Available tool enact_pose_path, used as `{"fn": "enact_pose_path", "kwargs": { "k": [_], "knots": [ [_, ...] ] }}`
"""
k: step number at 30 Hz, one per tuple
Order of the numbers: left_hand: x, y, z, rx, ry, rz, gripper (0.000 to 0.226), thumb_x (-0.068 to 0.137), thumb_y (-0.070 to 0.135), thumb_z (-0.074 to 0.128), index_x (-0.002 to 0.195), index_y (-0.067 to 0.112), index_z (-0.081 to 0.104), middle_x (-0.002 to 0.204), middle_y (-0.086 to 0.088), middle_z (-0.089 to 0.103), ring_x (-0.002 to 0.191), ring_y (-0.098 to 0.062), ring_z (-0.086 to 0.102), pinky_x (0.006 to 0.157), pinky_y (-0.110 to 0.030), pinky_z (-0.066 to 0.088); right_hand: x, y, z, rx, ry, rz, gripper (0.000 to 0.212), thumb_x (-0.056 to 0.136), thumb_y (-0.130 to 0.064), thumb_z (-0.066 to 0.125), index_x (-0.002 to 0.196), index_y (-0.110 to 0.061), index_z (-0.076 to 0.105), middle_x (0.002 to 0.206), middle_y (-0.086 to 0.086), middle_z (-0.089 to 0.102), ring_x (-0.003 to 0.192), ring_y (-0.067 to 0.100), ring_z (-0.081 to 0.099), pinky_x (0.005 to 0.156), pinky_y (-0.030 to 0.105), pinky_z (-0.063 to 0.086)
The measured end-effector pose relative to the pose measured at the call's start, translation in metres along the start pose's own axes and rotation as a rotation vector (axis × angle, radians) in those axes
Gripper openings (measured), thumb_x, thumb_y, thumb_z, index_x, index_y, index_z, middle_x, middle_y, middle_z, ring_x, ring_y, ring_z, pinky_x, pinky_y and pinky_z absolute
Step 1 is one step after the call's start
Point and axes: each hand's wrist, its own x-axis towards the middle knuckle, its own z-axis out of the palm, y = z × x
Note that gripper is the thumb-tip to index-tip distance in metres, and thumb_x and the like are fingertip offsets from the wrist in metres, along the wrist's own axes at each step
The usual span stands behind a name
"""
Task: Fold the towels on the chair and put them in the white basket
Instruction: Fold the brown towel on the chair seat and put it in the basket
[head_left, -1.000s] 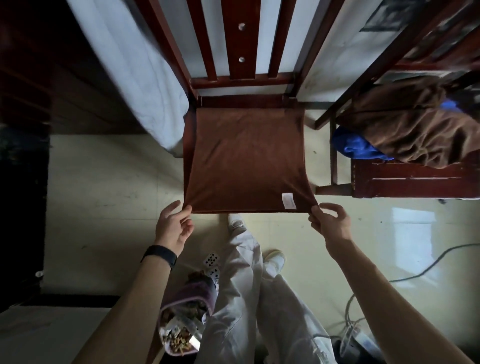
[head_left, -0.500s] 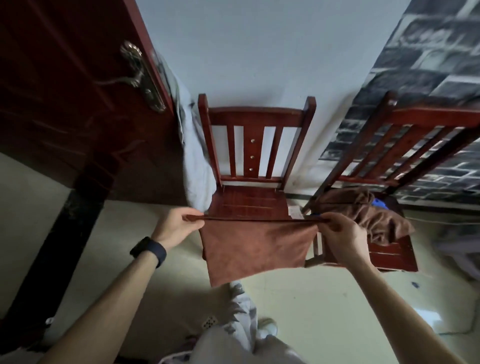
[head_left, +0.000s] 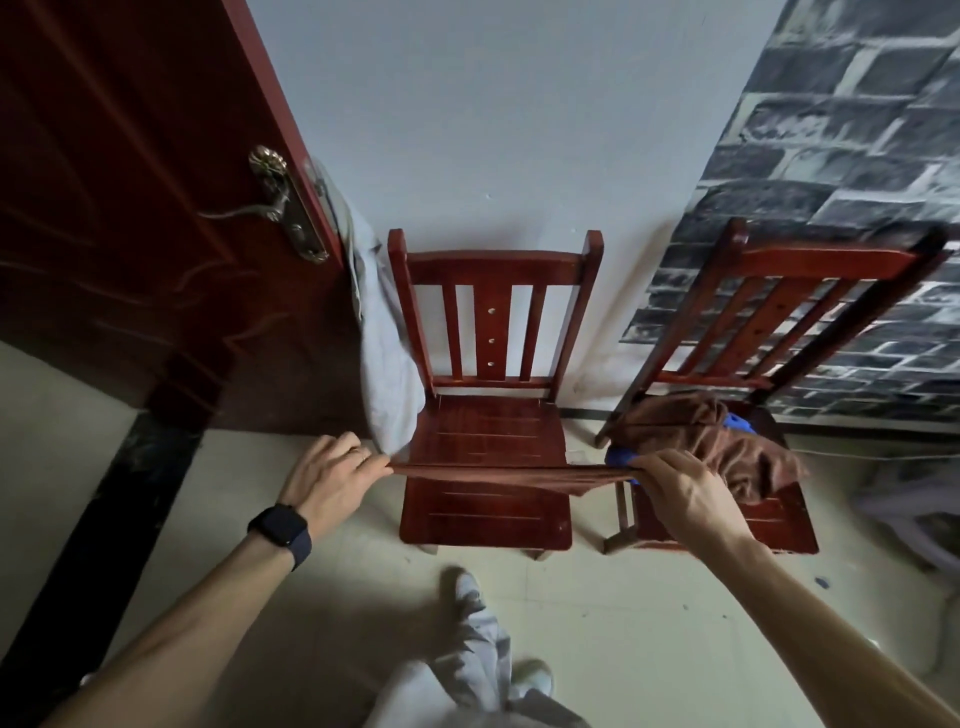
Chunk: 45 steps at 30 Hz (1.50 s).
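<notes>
- Left hand (head_left: 332, 475): fingers curled, pinching the left end of the brown towel (head_left: 519, 475); black smartwatch (head_left: 280, 527) on the wrist.
- Right hand (head_left: 680, 488): fingers curled, pinching the towel's right end.
- Brown towel: stretched taut and level between both hands, seen edge-on, across the seat of the middle chair (head_left: 488, 447).
- Right chair (head_left: 779, 291): its seat bears a heap of brown towels (head_left: 727, 447) lying over a blue cloth (head_left: 740, 425).
- Red door (head_left: 130, 208), far left; a grey cloth (head_left: 384, 364) hangs beside it.
</notes>
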Motion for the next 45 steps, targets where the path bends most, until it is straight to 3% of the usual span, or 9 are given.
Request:
{"fn": "enact_pose_path", "kwargs": {
  "k": [2,7,13,20,24,30,34,40,45],
  "knots": [
    [-0.011,0.0,0.008,0.008,-0.031,0.006,0.023,0.093,0.03,0.053,0.088,0.017,0.071,0.074,0.0,0.065,0.073,-0.026,0.057,0.059,-0.035,0.041,-0.01,-0.003,0.007,0.023,-0.021,-0.027,0.014,0.082,-0.02,0.078,0.093,-0.012,0.075,0.079,0.0,0.065,0.07,0.026,0.063,0.053,0.035,0.055],
    [-0.028,0.0,0.018,-0.026,-0.12,0.04,0.029,0.092,0.03,0.046,0.085,0.017,0.071,0.082,-0.002,0.065,0.071,-0.025,0.06,0.057,-0.033,0.045,-0.021,-0.007,0.025,0.067,-0.076,-0.057,0.035,0.093,-0.039,0.05,0.085,-0.014,0.074,0.075,0.0,0.063,0.067,0.024,0.062,0.055,0.036,0.055],
    [-0.012,-0.018,0.036,-0.082,-0.218,-0.025,0.02,0.088,0.02,0.05,0.083,0.017,0.069,0.075,-0.001,0.062,0.073,-0.026,0.06,0.057,-0.035,0.045,0.005,-0.007,0.037,0.014,-0.159,-0.008,0.015,0.083,-0.026,0.079,0.079,-0.015,0.071,0.07,0.0,0.06,0.062,0.027,0.062,0.045,0.037,0.052],
    [0.037,-0.046,0.063,-0.126,-0.343,-0.076,0.017,0.067,0.011,0.086,0.081,0.015,0.076,0.071,-0.005,0.068,0.07,-0.028,0.063,0.059,-0.035,0.049,0.058,0.014,0.058,-0.047,-0.428,0.036,0.043,0.054,-0.024,0.097,0.085,-0.018,0.067,0.076,-0.001,0.057,0.068,0.024,0.061,0.047,0.033,0.052],
    [0.066,-0.068,0.081,-0.094,-0.354,-0.093,0.005,0.076,0.015,0.075,0.081,0.017,0.074,0.072,-0.002,0.069,0.073,-0.027,0.061,0.061,-0.035,0.045,0.1,0.014,0.062,-0.069,-0.378,0.102,0.018,0.08,-0.022,0.081,0.093,-0.014,0.073,0.083,0.004,0.062,0.083,0.03,0.064,0.059,0.039,0.056],
    [0.096,-0.086,0.095,-0.042,-0.351,-0.158,0.011,0.078,0.023,0.063,0.077,0.021,0.074,0.074,0.002,0.068,0.074,-0.025,0.059,0.064,-0.035,0.043,0.141,0.019,0.068,-0.112,-0.304,0.131,0.011,0.084,-0.016,0.075,0.092,-0.01,0.071,0.082,0.008,0.062,0.081,0.034,0.061,0.054,0.042,0.055],
    [0.085,-0.078,0.106,-0.069,-0.333,-0.136,0.008,0.071,0.018,0.081,0.076,0.022,0.077,0.078,0.002,0.07,0.074,-0.025,0.061,0.064,-0.035,0.043,0.135,0.016,0.08,-0.114,-0.317,0.166,0.012,0.084,-0.018,0.077,0.091,-0.01,0.072,0.084,0.006,0.063,0.082,0.031,0.06,0.055,0.04,0.055],
    [0.035,-0.037,0.138,-0.074,-0.524,-0.141,0.019,0.058,0.016,0.088,0.071,0.024,0.076,0.075,0.003,0.07,0.073,-0.024,0.061,0.064,-0.034,0.043,0.079,0.016,0.13,-0.076,-0.495,0.308,0.019,0.078,-0.023,0.083,0.091,-0.014,0.071,0.082,0.006,0.061,0.083,0.033,0.062,0.058,0.04,0.054],
    [-0.027,0.011,0.18,-0.065,-0.866,-0.196,0.021,0.084,0.019,0.062,0.099,0.029,0.073,0.1,0.006,0.068,0.096,-0.023,0.058,0.079,-0.037,0.041,0.007,0.007,0.184,-0.026,-0.645,0.41,0.013,0.09,-0.015,0.066,0.102,-0.013,0.072,0.1,0.011,0.068,0.098,0.037,0.064,0.073,0.041,0.056]
  ]
}}
